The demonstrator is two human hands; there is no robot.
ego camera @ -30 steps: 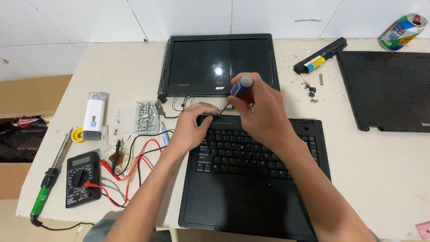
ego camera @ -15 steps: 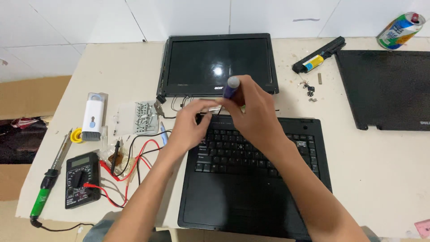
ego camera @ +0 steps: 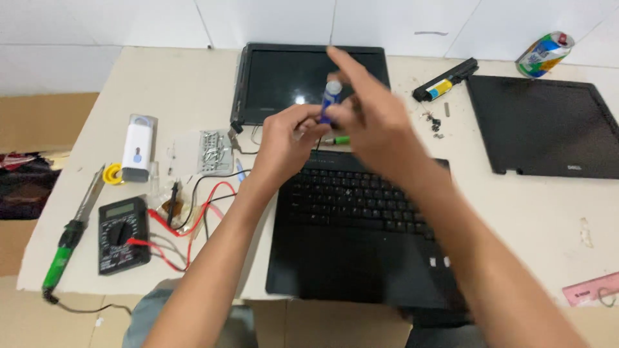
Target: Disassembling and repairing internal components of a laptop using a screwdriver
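I sit at a big pale table with a wall of white tiles behind it. A black laptop base lies at the near edge in front of me, with its keys facing up. Its dark screen lies flat behind it, near the far edge. A second black panel lies toward the right edge. My right hand is up above the back of the keyboard, closed around a small blue screwdriver that stands upright, with one finger pointing out. My left hand is just beside it, fingers pinched together at the low end of the screwdriver. Near the left edge lie a black meter with red wires and a green-handled soldering iron. A long black battery and a tipped can sit at the far right corner. A little green tool lies by my hands, and tiny screws lie near the battery.
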